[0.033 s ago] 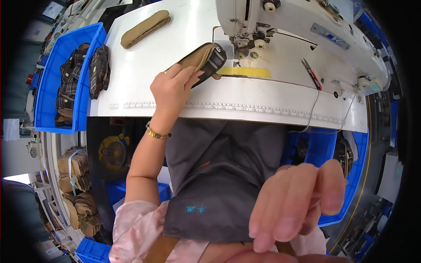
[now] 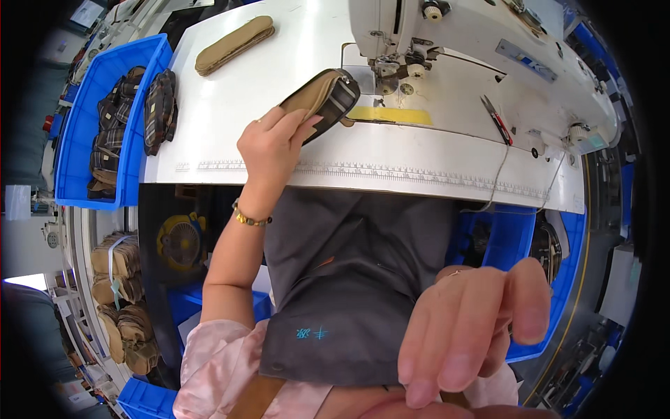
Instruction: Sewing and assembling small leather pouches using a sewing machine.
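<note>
My left hand [image 2: 272,146] is closed on the near end of a long, rounded plaid fabric piece [image 2: 338,98] with a tan panel along its side. My thumb and fingers press on the tan part, and the far end points toward the sewing machine's needle area [image 2: 385,73]. My right hand [image 2: 467,325] is raised close to the camera, in front of the dark apron. Its fingers hang downward, loosely bent and slightly apart, with nothing visible in them. At the back left of the table lies a stack of tan oval pieces [image 2: 235,45].
A blue bin [image 2: 129,160] with several plaid pieces stands left; another plaid piece [image 2: 160,112] rests beside it. Red-and-black thread snips [image 2: 497,120] lie right of the machine. A printed ruler [image 2: 349,170] follows the table's front edge. Tan bundles [image 2: 129,335] and a fan [image 2: 180,241] sit lower left.
My right hand has shifted slightly downward. My left hand keeps its hold on the plaid fabric piece, nearly unmoved.
</note>
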The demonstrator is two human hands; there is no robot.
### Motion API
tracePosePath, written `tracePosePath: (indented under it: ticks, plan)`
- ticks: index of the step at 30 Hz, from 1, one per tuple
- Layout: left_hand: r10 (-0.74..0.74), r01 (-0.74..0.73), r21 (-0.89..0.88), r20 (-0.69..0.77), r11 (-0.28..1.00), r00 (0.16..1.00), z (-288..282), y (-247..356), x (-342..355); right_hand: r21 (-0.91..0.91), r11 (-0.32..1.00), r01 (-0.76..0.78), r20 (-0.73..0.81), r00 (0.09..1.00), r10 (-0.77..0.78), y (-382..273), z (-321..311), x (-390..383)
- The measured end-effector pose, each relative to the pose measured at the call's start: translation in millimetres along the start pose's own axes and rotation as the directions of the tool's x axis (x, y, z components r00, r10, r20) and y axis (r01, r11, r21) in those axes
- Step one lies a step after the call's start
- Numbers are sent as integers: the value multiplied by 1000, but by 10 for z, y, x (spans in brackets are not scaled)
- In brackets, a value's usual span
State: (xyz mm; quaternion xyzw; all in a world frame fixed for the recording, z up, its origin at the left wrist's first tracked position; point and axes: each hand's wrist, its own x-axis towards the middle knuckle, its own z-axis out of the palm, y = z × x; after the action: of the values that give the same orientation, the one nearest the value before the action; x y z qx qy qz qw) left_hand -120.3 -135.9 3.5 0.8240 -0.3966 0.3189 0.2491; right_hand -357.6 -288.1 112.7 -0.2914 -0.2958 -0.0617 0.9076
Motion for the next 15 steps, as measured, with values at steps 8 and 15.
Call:
tracePosePath:
  ticks: [8, 15]
  plan:
    - [-759, 470, -870, 405, -148, 510, -386, 36, -191, -58, 997, 49, -110, 992, -55, 272, 269, -118]
    - [-573, 39, -680, 647, -733, 503, -362, 94, -236, 14, 997, 81, 18, 996, -82, 489, 200, -84]
